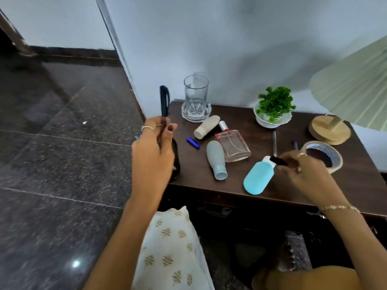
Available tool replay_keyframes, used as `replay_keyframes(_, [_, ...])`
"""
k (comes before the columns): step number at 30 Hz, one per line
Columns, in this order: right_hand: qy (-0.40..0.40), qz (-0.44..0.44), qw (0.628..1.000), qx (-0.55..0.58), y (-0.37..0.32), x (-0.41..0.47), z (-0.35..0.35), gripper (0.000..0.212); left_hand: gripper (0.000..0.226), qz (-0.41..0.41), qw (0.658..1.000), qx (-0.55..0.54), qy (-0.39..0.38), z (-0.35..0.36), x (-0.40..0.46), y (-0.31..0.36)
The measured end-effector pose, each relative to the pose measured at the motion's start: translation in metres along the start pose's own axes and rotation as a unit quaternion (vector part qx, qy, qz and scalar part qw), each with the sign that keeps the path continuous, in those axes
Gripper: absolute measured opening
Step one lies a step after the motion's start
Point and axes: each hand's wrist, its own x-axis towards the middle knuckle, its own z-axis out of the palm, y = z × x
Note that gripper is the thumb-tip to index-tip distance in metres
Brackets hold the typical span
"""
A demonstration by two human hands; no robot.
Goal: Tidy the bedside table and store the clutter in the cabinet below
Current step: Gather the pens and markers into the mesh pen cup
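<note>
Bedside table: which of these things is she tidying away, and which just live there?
Being tidied: black pen gripped in the left hand; small black thing pinched in the right hand; blue bottle; grey tube; beige tube; perfume bottle; blue cap; tape roll.

Likely staying: glass; potted plant; lamp.

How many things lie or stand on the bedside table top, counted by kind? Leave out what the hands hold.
Bottles and tubes: 4 (beige tube, pink perfume bottle, grey tube, light blue bottle)
Pens and caps: 3 (blue cap, grey pen, purple pen)
Glass on coaster: 1
Potted plant: 1
Lamp: 1
Tape roll: 1
Total: 11
</note>
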Motion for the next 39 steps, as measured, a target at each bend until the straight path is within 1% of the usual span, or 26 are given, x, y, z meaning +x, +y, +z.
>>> replay_keyframes(4, [0.027, 0.051, 0.997, 0.06, 0.001, -0.025, -0.001, 0.022, 0.022, -0.032, 0.995, 0.082, 0.052, -0.019, 0.01, -0.023])
replay_keyframes(6, [0.054, 0.073, 0.992, 0.088, 0.0, -0.032, -0.005, 0.021, 0.025, -0.048, 0.994, 0.082, 0.062, -0.021, 0.015, -0.032])
replay_keyframes(9, [0.075, 0.098, 0.983, 0.136, -0.004, -0.041, -0.007, 0.018, 0.026, -0.094, 0.993, 0.025, 0.069, -0.02, 0.021, -0.042])
replay_keyframes(11, [0.071, 0.105, 0.981, 0.144, -0.005, -0.043, -0.006, 0.017, 0.026, -0.147, 0.985, -0.044, 0.079, -0.017, 0.024, -0.048])
replay_keyframes(13, [0.063, 0.109, 0.981, 0.144, -0.004, -0.044, -0.006, 0.016, 0.025, -0.18, 0.975, -0.097, 0.083, -0.016, 0.026, -0.052])
replay_keyframes(15, [0.055, 0.113, 0.982, 0.143, -0.003, -0.045, -0.005, 0.017, 0.024, -0.19, 0.973, -0.104, 0.077, -0.015, 0.027, -0.055])
replay_keyframes(16, [0.052, 0.113, 0.982, 0.143, -0.004, -0.045, -0.005, 0.018, 0.02, -0.192, 0.975, -0.091, 0.07, -0.015, 0.027, -0.057])
replay_keyframes(18, [0.049, 0.111, 0.982, 0.144, -0.006, -0.045, -0.004, 0.018, 0.005, -0.19, 0.979, -0.048, 0.058, -0.016, 0.025, -0.056])
replay_keyframes(19, [0.047, 0.111, 0.982, 0.145, -0.007, -0.045, -0.004, 0.019, 0.002, -0.186, 0.981, -0.025, 0.057, -0.016, 0.022, -0.054])
replay_keyframes(20, [0.044, 0.109, 0.982, 0.147, -0.008, -0.045, -0.004, 0.019, 0.008, -0.178, 0.982, -0.004, 0.057, -0.017, 0.02, -0.053])
replay_keyframes(22, [0.037, 0.108, 0.982, 0.149, -0.009, -0.044, -0.003, 0.021, 0.027, -0.154, 0.986, 0.032, 0.064, -0.017, 0.016, -0.048])
replay_keyframes(23, [0.036, 0.107, 0.982, 0.148, -0.01, -0.044, -0.003, 0.021, 0.03, -0.134, 0.988, 0.046, 0.068, -0.015, 0.013, -0.042])
replay_keyframes(26, [0.042, 0.109, 0.982, 0.148, -0.012, -0.043, -0.003, 0.021, 0.028, -0.06, 0.994, 0.07, 0.061, -0.005, 0.002, -0.02])
replay_keyframes(28, [0.059, 0.121, 0.98, 0.147, -0.011, -0.041, -0.001, 0.021, 0.024, -0.004, 0.996, 0.077, 0.036, 0.01, -0.008, -0.005])
replay_keyframes(30, [0.082, 0.141, 0.976, 0.145, -0.006, -0.04, 0.001, 0.021, 0.022, 0.058, 0.996, 0.073, -0.006, 0.031, -0.019, 0.006])
replay_keyframes(33, [0.112, 0.178, 0.966, 0.152, 0.001, -0.038, 0.004, 0.023, 0.019, 0.126, 0.985, 0.054, -0.103, 0.07, -0.033, 0.019])
replay_keyframes(35, [0.133, 0.2, 0.957, 0.16, 0.005, -0.038, 0.003, 0.023, 0.015, 0.132, 0.973, 0.059, -0.178, 0.104, -0.038, 0.026])
replay_keyframes(37, [0.149, 0.209, 0.952, 0.17, 0.007, -0.04, 0.004, 0.022, 0.016, 0.105, 0.96, 0.085, -0.245, 0.139, -0.038, 0.03])
replay_keyframes(39, [0.155, 0.21, 0.949, 0.175, 0.009, -0.042, 0.003, 0.02, 0.015, 0.088, 0.947, 0.126, -0.283, 0.173, -0.033, 0.031])
